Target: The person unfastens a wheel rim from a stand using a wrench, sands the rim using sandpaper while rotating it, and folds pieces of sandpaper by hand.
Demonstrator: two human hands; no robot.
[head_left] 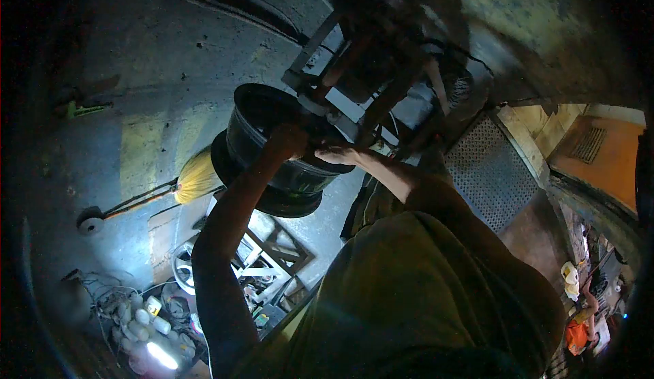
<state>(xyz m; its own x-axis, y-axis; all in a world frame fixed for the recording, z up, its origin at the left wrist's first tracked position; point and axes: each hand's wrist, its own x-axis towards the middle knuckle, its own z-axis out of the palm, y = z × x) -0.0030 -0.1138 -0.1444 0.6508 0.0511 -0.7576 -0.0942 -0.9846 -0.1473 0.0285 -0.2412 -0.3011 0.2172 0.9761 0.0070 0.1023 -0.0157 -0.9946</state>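
Observation:
A large black wheel rim (248, 144) is tilted in front of me, close to a dark metal machine frame (368, 58). My left hand (289, 142) is at the rim's upper face, its fingers curled and dark; what they hold, if anything, is hidden. Just right of it, my right hand (337, 154) lies over the rim's near edge, its thumb and fingers pressed together. The two hands are close to each other. Shadow hides the inside of the rim.
A yellow broom (195, 178) lies left of the rim. Bottles (142, 316) and a lit lamp (162, 355) are at the lower left. A white metal frame (266, 270) stands below the rim. A perforated plate (487, 168) and an orange panel (603, 154) are at right.

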